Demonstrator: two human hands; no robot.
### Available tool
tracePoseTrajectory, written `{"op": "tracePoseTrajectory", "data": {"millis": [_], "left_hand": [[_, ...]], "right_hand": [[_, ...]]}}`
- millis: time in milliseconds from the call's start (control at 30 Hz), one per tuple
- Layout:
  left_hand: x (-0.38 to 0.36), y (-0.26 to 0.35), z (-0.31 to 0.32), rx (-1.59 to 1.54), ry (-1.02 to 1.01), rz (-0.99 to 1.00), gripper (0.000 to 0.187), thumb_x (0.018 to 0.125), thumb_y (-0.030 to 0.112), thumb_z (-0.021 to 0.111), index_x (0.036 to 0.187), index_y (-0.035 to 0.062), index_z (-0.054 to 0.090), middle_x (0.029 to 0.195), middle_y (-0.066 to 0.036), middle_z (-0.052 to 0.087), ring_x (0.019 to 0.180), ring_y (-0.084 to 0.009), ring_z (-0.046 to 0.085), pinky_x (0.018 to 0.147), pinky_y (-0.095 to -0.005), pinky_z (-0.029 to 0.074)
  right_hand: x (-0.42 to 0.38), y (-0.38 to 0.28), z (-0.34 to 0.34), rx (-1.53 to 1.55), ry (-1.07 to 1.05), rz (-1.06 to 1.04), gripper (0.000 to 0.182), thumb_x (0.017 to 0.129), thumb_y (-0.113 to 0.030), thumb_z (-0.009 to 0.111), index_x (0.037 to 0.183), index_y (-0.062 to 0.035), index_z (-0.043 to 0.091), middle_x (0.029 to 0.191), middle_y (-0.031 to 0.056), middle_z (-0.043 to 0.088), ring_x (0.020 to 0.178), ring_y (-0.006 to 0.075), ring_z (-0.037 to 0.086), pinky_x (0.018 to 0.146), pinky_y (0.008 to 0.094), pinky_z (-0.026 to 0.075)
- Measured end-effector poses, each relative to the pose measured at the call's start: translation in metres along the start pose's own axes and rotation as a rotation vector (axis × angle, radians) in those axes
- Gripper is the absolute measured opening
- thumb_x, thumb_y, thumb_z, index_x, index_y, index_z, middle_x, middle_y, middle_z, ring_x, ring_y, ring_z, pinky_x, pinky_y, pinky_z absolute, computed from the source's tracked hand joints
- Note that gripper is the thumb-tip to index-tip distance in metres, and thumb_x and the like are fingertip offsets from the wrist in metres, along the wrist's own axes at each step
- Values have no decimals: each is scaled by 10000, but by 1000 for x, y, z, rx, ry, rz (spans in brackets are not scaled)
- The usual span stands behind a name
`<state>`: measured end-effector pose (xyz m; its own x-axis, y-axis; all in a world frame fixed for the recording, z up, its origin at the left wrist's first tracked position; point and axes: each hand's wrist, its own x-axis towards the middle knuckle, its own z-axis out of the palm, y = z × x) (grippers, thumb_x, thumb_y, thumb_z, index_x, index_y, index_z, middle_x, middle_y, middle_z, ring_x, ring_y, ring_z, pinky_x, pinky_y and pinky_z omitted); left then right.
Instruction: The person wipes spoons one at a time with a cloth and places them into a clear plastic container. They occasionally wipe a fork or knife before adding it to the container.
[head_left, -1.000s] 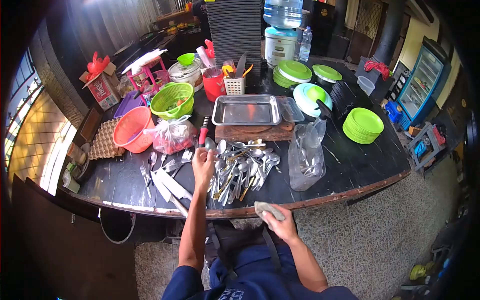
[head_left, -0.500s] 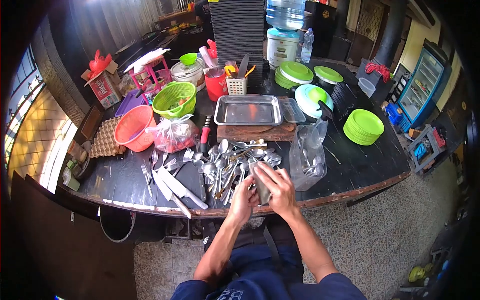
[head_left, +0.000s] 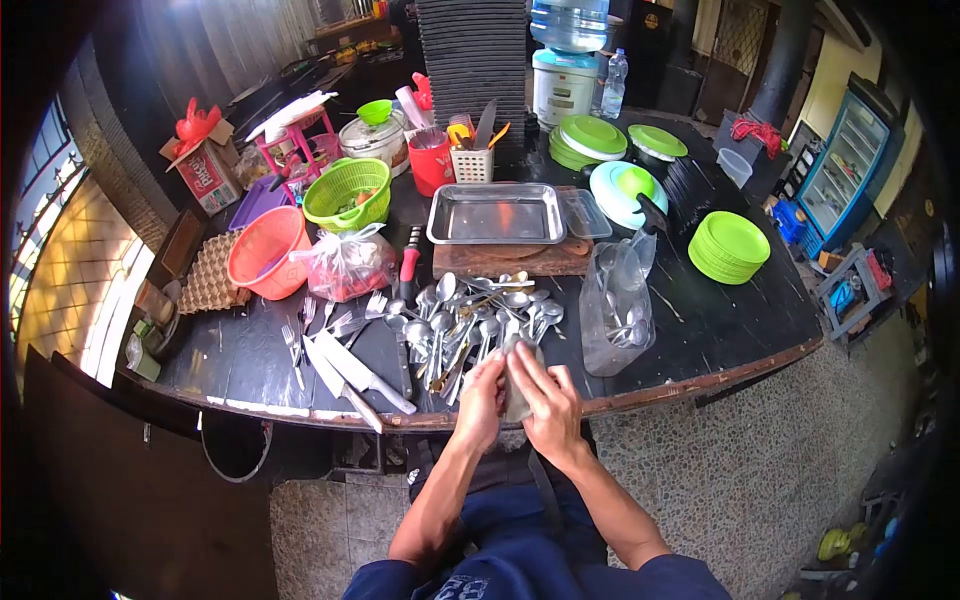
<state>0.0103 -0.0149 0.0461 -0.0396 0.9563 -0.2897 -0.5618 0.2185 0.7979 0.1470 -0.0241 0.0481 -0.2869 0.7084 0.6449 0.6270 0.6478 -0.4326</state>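
Close to the table's front edge, both hands meet around a greyish cloth (head_left: 517, 402). My right hand (head_left: 549, 405) is closed on the cloth, its fingers laid over the top. My left hand (head_left: 481, 402) pinches something beside it; I cannot tell what, as the fingers cover it. Just beyond them lies a heap of metal spoons (head_left: 440, 325). Forks (head_left: 340, 325) are spread at its left, near two white-handled knives (head_left: 365, 375). To the right of the hands stands a clear plastic container (head_left: 615, 320) with several spoons inside.
Behind the heap a steel tray (head_left: 495, 214) rests on a wooden board (head_left: 480, 262). Green plates (head_left: 729, 245) are stacked at the right. A red basin (head_left: 268, 255), a green basket (head_left: 345, 200) and a tied plastic bag (head_left: 350, 265) stand at the left.
My right hand has shifted slightly left, closer to the left hand, and its fingers have slid over the cloth. The cloth looks more bunched between the hands.
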Motion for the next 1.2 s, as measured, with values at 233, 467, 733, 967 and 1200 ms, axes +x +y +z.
{"op": "tracePoseTrajectory", "data": {"millis": [233,467,733,967,1200], "left_hand": [[1,0,-4,-111,10,-102,241,1065,346,500,1088,158,649,763,104,476,620,-18,369,546,-213,284],[-10,3,3,25,-70,-63,280,1094,345,489,944,133,595,793,67,505,649,-47,416,564,-235,322],[8,-10,-21,-223,-193,95,311,1132,244,453,1256,22,631,1106,-84,725,957,-145,691,876,-310,575],[0,-2,-5,-346,-233,113,510,1125,341,423,1524,23,408,1447,-251,568,1383,-322,537,1130,-441,463],[-6,5,-1,-425,-240,23,519,1115,337,416,1524,18,424,1539,-220,501,1459,-324,448,1198,-434,370]], "right_hand": [[12,17,0,-62,30,-145,670,707,54,663,1362,-87,688,1442,48,642,872,269,592,782,355,542],[27,-2,-4,-17,13,66,741,692,99,626,1415,-61,634,1444,92,631,920,326,594,826,391,529],[-17,-18,11,3,-47,28,766,694,58,708,1445,-52,604,1525,127,550,1012,342,583,877,406,491],[-36,-17,16,80,-25,88,765,693,86,657,1444,-49,605,1506,147,560,1021,343,586,882,408,493],[-27,-16,9,191,64,136,683,705,21,724,1383,-6,642,1326,200,666,986,390,654,867,445,532]]}}
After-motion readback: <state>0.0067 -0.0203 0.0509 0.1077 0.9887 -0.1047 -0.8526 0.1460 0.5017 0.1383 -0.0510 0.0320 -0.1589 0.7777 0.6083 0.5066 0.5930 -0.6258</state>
